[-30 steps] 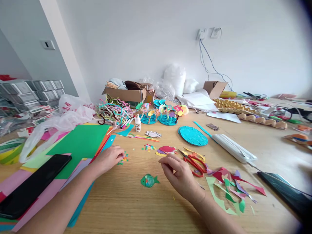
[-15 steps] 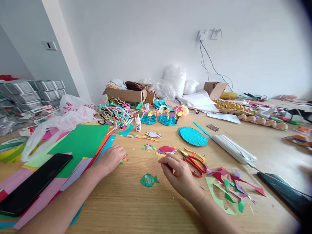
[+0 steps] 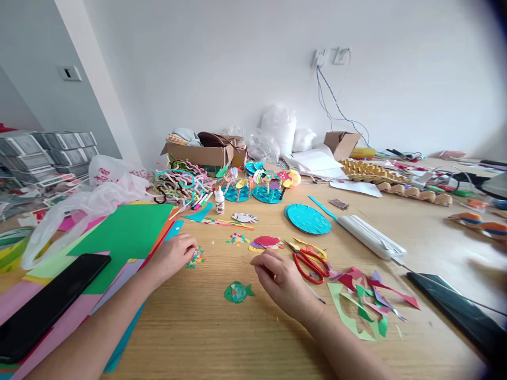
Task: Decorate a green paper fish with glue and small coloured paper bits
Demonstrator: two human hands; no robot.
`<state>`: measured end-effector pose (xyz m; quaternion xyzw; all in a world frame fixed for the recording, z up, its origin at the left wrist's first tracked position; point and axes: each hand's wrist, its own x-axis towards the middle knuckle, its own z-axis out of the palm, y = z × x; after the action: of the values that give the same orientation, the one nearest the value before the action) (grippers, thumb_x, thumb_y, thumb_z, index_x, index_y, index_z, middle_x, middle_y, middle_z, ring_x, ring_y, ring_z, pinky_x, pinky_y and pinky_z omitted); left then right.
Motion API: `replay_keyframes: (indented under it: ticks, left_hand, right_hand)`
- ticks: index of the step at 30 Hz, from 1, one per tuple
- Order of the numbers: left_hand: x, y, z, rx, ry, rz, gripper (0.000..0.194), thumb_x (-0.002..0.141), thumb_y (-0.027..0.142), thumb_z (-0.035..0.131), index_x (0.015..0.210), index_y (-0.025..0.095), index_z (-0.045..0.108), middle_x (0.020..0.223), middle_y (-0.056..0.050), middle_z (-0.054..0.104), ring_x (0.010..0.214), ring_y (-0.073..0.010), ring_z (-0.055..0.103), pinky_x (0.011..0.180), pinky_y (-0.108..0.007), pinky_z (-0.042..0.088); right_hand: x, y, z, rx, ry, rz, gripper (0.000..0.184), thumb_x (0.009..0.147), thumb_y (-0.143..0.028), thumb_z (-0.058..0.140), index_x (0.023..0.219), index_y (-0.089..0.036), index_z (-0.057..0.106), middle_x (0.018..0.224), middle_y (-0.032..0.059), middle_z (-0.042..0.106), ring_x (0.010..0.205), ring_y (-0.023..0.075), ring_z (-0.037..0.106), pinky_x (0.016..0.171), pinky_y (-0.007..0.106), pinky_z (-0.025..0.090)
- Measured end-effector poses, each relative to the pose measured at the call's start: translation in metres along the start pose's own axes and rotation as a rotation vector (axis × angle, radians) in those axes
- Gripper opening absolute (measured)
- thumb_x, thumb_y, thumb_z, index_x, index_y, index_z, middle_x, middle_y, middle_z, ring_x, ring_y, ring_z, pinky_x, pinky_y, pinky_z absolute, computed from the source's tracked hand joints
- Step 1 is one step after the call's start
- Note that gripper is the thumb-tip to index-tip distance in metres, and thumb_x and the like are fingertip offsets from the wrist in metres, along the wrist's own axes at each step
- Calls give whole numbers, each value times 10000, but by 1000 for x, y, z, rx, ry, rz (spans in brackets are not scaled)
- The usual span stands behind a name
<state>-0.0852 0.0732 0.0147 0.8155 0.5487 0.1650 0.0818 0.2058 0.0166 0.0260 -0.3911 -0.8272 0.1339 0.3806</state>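
My left hand [image 3: 172, 257] has its fingers bent together at the edge of a small pile of coloured paper scraps [image 3: 197, 257]; whether a scrap is between the fingertips is hidden. A green paper fish [image 3: 236, 292] with coloured pieces on its body lies flat between my hands. To its right my right hand [image 3: 282, 279] hovers low with thumb and fingers pinched; anything in the pinch is too small to make out. Just beyond lie red and purple paper fish shapes [image 3: 268, 242] and a second scrap pile [image 3: 238, 239]. Orange-handled scissors [image 3: 311, 262] rest beside my right hand.
Coloured paper sheets [image 3: 119, 229] and a black phone [image 3: 49, 301] lie at left. A glue bottle [image 3: 219, 201], pipe cleaners [image 3: 180, 182] and a blue disc [image 3: 308, 219] are farther back. Paper offcuts [image 3: 368, 303] and a white power strip [image 3: 371, 236] lie at right.
The view has swung slightly right. My left fingers have drawn back a little, showing more of the scrap pile. My right hand keeps nearly the same pinched pose.
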Motion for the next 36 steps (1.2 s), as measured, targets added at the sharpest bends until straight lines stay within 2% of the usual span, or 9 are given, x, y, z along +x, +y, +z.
replay_keyframes:
  ticks: [6, 9, 11, 12, 15, 21, 27, 36]
  left_hand:
    - [4, 13, -12, -213, -12, -125, 218, 750, 351, 419, 678, 213, 571, 659, 0, 621, 639, -180, 590, 581, -250, 437]
    - [5, 30, -22, -311, -76, -126, 259, 714, 408, 422, 682, 210, 586, 662, 5, 629, 647, -177, 592, 576, -238, 443]
    - [5, 43, -26, -348, -121, -116, 255, 690, 418, 444, 672, 210, 591, 647, 10, 623, 640, -174, 583, 562, -233, 433]
    - [5, 50, -28, -359, -140, -110, 252, 684, 413, 449, 675, 209, 597, 646, 12, 622, 639, -173, 578, 558, -232, 426]
    - [6, 70, -28, -369, -187, -83, 246, 662, 362, 444, 698, 204, 630, 660, 12, 629, 653, -174, 568, 568, -237, 406]
    - [7, 97, -23, -337, -215, -44, 177, 644, 251, 432, 618, 199, 599, 617, 30, 584, 644, -159, 527, 569, -231, 354]
    - [6, 104, -17, -306, -237, -50, 163, 645, 224, 407, 594, 192, 559, 598, 29, 536, 613, -147, 494, 541, -228, 308]
    - [3, 103, -12, -301, -255, -39, 132, 657, 231, 407, 576, 196, 506, 573, 35, 465, 597, -143, 451, 527, -227, 289]
  right_hand:
    - [0, 0, 6, 49, -45, 80, 212, 814, -52, 466, 833, -159, 648, 798, 67, 665, 719, 165, 611, 629, 253, 449]
    - [7, -10, 4, 101, -81, 198, 184, 784, -49, 514, 826, -158, 656, 782, 48, 668, 684, 140, 596, 602, 226, 431]
    - [15, -20, 0, 165, -136, 314, 167, 772, -51, 534, 793, -163, 656, 686, 1, 631, 591, 104, 545, 530, 192, 387]
    - [20, -25, -2, 203, -180, 354, 171, 767, -43, 530, 755, -165, 649, 642, -20, 602, 566, 90, 521, 513, 181, 368]
    - [33, -37, -8, 251, -209, 428, 136, 743, -48, 562, 711, -163, 628, 587, -52, 538, 535, 73, 469, 486, 168, 331]
    - [42, -46, -6, 190, -250, 474, 90, 761, -92, 591, 723, -167, 625, 596, -53, 525, 545, 74, 450, 493, 177, 312]
    - [35, -41, 4, 248, -242, 499, 141, 739, -68, 592, 650, -174, 561, 573, -64, 485, 547, 77, 435, 497, 184, 305]
    - [28, -33, 12, 307, -243, 497, 150, 725, -47, 558, 634, -166, 555, 569, -63, 471, 546, 79, 421, 490, 186, 294]
